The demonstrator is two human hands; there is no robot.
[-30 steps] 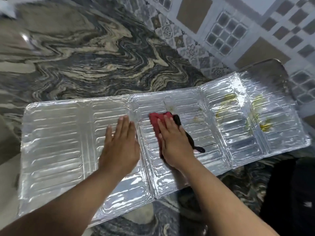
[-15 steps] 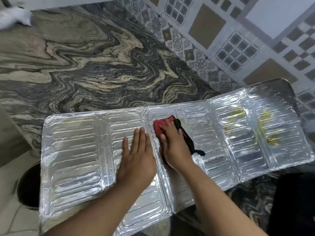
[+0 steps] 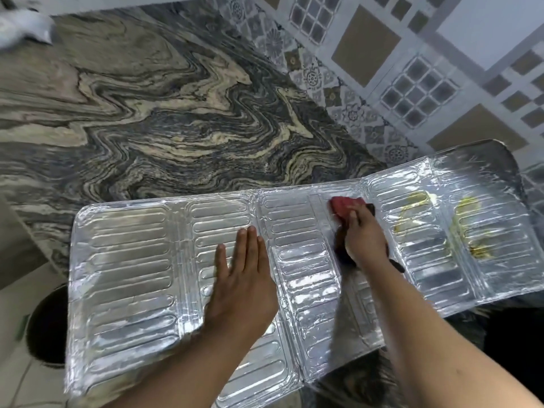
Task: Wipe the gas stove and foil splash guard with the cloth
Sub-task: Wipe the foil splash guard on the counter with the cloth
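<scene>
Guard (image 3: 129,260): the foil splash guard lies flat on the marbled counter (image 3: 153,119), unfolded; its near edge overhangs the counter's front.
Long axis: runs left to right, the right end angled away toward the tiled wall (image 3: 441,69).
Left hand (image 3: 244,278): flat on the guard left of centre, fingers straight and pressed together; this grip pinches nothing and probably pins the light foil so it cannot slide.
Right hand (image 3: 365,237): right of centre on the guard, its grip pressed down over the cloth (image 3: 343,206).
Cloth: red end points toward the guard's far edge.
Stains (image 3: 412,210): yellow smears on the guard's right panels, right of the cloth, not yet wiped.
Stove: not in view.
</scene>
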